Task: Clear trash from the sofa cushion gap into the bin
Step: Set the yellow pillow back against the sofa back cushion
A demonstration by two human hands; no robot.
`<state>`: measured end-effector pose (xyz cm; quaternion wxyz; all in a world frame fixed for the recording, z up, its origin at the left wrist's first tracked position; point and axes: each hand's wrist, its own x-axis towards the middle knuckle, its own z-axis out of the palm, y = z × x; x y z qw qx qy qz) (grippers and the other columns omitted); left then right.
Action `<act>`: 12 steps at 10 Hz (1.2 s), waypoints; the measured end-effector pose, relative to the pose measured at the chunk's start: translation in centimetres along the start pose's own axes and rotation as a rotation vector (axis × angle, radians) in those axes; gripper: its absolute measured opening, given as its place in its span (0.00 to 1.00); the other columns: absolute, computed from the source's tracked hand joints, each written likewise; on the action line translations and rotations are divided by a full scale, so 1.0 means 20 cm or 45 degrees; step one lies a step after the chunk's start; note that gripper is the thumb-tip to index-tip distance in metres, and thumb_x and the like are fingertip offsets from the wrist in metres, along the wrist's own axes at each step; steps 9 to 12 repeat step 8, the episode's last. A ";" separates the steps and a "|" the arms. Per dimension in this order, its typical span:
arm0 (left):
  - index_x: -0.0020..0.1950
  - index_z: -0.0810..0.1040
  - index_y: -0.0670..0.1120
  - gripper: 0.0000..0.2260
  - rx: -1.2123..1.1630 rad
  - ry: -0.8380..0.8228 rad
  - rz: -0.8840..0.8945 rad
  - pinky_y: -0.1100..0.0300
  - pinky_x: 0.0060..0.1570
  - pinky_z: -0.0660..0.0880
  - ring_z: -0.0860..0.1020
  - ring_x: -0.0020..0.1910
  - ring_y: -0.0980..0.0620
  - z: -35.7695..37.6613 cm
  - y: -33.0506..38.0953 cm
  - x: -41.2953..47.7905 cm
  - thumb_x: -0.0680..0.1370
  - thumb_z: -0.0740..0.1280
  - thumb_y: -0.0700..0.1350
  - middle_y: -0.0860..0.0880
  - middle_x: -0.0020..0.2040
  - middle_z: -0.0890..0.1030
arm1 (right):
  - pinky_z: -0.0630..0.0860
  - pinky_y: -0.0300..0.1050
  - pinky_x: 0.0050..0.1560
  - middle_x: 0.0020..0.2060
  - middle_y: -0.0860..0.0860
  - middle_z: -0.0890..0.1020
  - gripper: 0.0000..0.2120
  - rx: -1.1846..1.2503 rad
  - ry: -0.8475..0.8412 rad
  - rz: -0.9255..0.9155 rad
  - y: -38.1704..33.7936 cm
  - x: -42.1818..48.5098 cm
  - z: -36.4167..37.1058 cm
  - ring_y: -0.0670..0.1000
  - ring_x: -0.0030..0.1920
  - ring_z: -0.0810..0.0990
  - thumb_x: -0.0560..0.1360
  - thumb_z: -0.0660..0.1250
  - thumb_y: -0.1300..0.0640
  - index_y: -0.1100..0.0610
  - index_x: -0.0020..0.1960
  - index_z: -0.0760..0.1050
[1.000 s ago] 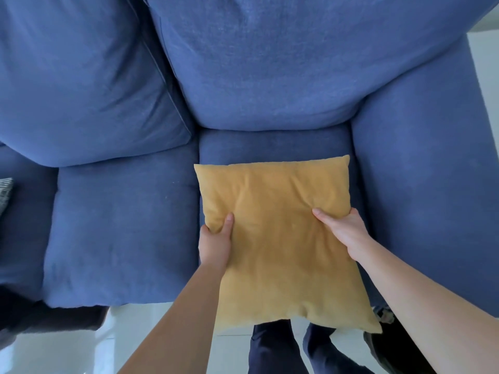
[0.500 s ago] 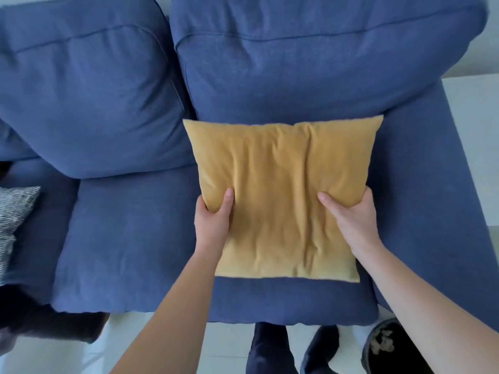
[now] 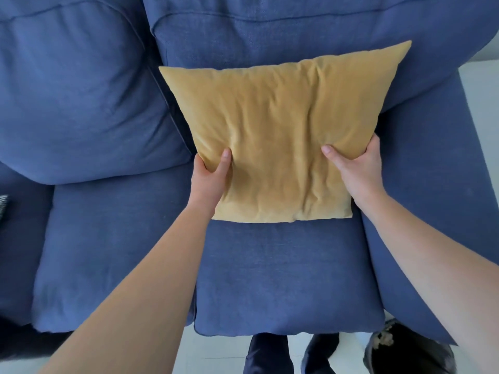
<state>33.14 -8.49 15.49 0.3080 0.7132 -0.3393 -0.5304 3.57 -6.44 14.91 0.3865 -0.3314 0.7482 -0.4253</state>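
Note:
A mustard-yellow pillow (image 3: 280,136) leans against the back cushion on the right seat cushion (image 3: 286,276) of the blue sofa. My left hand (image 3: 209,179) grips the pillow's lower left edge, thumb on its front. Along the lower right edge, my right hand (image 3: 359,168) holds it the same way. The gap (image 3: 194,265) between the two seat cushions runs down below my left wrist, partly hidden by my forearm; no trash shows in it. A dark bin (image 3: 407,352) with pale scraps inside stands on the floor at the bottom right.
The left seat cushion (image 3: 113,252) and left back cushion (image 3: 81,103) lie bare. A striped grey pillow's corner (image 3: 3,206) peeks in at the far left. The sofa's right armrest (image 3: 442,198) borders the pillow. My dark trouser legs (image 3: 270,354) stand on the white floor.
Both hands have carried the yellow pillow from the seat's front edge up and back against the right back cushion, uncovering the right seat cushion. My view has shifted closer.

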 end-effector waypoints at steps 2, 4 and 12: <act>0.79 0.69 0.55 0.29 0.063 0.017 -0.039 0.58 0.66 0.71 0.76 0.67 0.56 0.03 -0.03 0.13 0.81 0.71 0.63 0.61 0.66 0.79 | 0.75 0.50 0.73 0.68 0.44 0.79 0.44 -0.049 -0.010 0.056 0.08 0.11 0.06 0.45 0.67 0.80 0.68 0.83 0.41 0.51 0.77 0.66; 0.71 0.71 0.55 0.22 0.111 0.033 -0.086 0.59 0.60 0.70 0.76 0.62 0.55 0.06 -0.05 0.20 0.81 0.70 0.63 0.61 0.60 0.78 | 0.74 0.49 0.74 0.68 0.46 0.78 0.41 -0.061 -0.018 0.056 0.13 0.17 0.10 0.47 0.68 0.78 0.71 0.82 0.44 0.53 0.76 0.66; 0.83 0.66 0.49 0.37 0.203 0.095 0.004 0.53 0.70 0.74 0.75 0.73 0.50 0.00 -0.09 0.06 0.79 0.68 0.68 0.53 0.75 0.76 | 0.77 0.54 0.71 0.70 0.48 0.77 0.52 -0.179 -0.043 0.093 0.09 0.11 -0.01 0.49 0.67 0.79 0.63 0.81 0.31 0.51 0.79 0.67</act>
